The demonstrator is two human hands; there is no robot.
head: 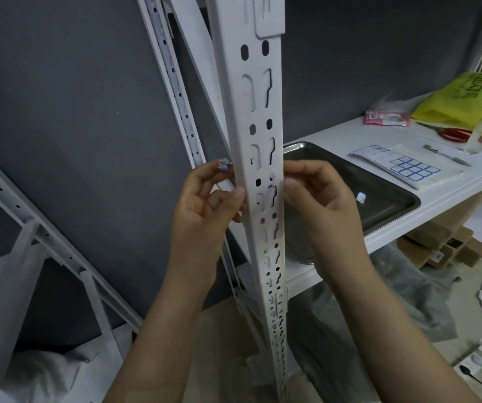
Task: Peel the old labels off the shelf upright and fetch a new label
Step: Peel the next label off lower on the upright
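Flanking the shelf upright (258, 117), our left hand (205, 205) pinches a crumpled label scrap (224, 164) at its fingertips. Our right hand (318, 199) curls against the upright's edge, though we cannot tell if it grips. Label remnants (271, 181) sit between both hands, and the label sheet (405, 168) lies beyond the right.

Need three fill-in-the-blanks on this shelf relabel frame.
The left hand pinches a crumpled label scrap just ____ of the shelf upright.
Another scrap lies in the metal ____.
The label sheet holds labels with ____ borders.
Missing: left; tray; blue.
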